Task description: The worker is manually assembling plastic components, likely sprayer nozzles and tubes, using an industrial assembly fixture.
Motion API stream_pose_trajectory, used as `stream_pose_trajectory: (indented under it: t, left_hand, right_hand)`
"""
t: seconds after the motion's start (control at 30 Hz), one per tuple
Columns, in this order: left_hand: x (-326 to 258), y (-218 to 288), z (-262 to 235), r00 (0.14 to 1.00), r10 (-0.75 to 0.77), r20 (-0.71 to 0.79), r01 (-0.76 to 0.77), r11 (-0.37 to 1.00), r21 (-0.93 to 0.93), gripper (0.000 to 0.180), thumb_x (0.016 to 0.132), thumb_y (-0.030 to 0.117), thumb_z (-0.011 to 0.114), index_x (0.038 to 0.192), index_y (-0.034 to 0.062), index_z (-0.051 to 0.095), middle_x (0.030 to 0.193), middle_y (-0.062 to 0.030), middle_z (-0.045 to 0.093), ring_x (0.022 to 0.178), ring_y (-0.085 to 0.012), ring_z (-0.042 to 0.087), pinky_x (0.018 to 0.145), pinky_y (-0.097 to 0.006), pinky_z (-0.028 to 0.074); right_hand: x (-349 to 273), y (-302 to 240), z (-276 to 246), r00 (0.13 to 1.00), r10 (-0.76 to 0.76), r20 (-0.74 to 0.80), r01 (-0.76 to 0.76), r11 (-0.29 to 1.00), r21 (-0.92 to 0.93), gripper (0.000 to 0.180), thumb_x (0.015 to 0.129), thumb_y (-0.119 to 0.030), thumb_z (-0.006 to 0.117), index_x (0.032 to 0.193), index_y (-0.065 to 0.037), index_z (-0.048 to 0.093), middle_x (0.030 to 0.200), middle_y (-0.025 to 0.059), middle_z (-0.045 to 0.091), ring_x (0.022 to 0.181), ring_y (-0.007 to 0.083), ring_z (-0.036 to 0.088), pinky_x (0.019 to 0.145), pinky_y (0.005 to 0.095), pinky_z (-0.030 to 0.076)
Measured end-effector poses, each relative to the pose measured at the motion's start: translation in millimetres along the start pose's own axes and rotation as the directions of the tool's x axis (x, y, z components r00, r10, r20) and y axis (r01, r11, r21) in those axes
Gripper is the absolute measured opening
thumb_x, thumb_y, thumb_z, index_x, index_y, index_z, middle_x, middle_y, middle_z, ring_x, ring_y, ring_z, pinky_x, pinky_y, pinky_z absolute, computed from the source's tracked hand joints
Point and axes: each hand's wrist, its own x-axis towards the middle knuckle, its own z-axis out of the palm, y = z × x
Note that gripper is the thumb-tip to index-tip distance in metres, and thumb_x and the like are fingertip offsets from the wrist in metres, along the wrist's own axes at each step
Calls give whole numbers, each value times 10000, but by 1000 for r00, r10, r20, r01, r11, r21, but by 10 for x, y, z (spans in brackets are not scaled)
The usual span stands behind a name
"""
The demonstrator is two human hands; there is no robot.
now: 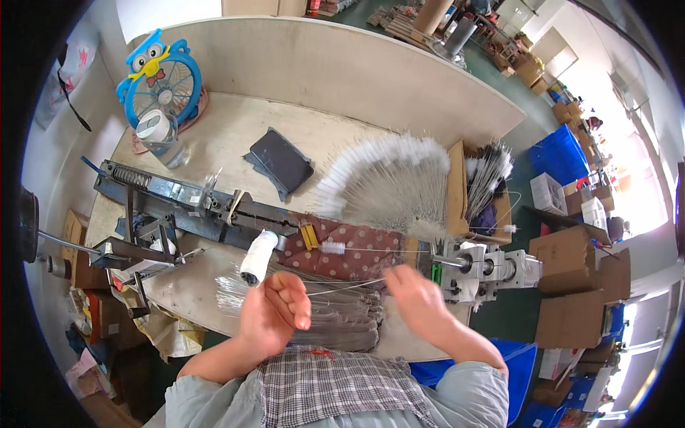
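My left hand [275, 314] is raised with its fingers loosely bent and apart, just below a white-wrapped cylinder [258, 255] with a dark end. A thin metal wire [342, 289] runs from beside its fingertips to my right hand [417, 299]. My right hand is smeared by motion, its fingertips pinched at the wire's right end. Beyond the hands, a small white-bristled wire brush [333, 247] lies level, its stem reaching toward the machine's chuck [457, 262]. A yellow clip-like piece [309, 237] stands by the bristles, over a dotted brown cloth [364, 265].
A long metal machine rail [193, 200] crosses the bench. Many finished-looking white brushes [389, 175] fan out behind, beside a wooden box [457, 185]. Bundled wires [335, 317] lie in front. A blue fan [163, 89], a jar [160, 135] and a dark phone-like slab [280, 160] stand farther back.
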Motion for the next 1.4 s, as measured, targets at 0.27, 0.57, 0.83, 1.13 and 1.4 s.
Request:
stream_pose_trajectory:
  t: [0.27, 0.57, 0.83, 1.13, 1.4]
  left_hand:
    - [513, -402, 316, 820, 57, 569, -572, 113, 813, 134, 899, 127, 544, 931, 26, 627, 882, -117, 647, 632, -204, 632, 565, -311, 505]
    - [1668, -628, 443, 652, 51, 756, -370, -850, 376, 77, 708, 92, 592, 779, 95, 564, 732, -51, 541, 664, -228, 612, 564, -367, 480]
    - [1340, -450, 619, 690, 82, 719, -397, -788, 471, 315, 788, 221, 680, 1062, 81, 612, 957, -59, 639, 721, -250, 635, 619, -342, 500]
    - [235, -36, -222, 821, 521, 233, -272, -3, 962, 143, 825, 128, 657, 864, -10, 666, 837, -122, 668, 699, -173, 647, 606, -285, 521]
    - [297, 203, -137, 948, 274, -160, -203, 911, 360, 398, 939, 314, 449, 994, -44, 612, 818, -113, 656, 668, -171, 619, 564, -301, 487]
  right_hand:
    - [-136, 868, -539, 881, 286, -378, -205, 949, 240, 162, 789, 22, 556, 942, 14, 608, 871, 139, 604, 790, 325, 598, 705, 378, 494]
    - [130, 901, 18, 886, 353, -300, -204, 878, 432, 143, 806, -143, 617, 915, -67, 671, 824, 122, 655, 761, 302, 613, 672, 402, 490]
    - [321, 793, -210, 967, 41, -251, 75, 897, 435, 98, 710, -234, 692, 725, -141, 719, 661, 0, 632, 689, 211, 567, 644, 336, 479]
    - [1255, -82, 221, 920, -151, -361, 325, 809, 490, 100, 747, -210, 626, 735, -125, 678, 733, -10, 639, 798, 209, 564, 700, 345, 479]
    - [1384, -326, 179, 979, -36, -201, 134, 855, 501, 129, 743, -222, 626, 766, -111, 688, 774, 13, 652, 837, 241, 575, 729, 377, 480]
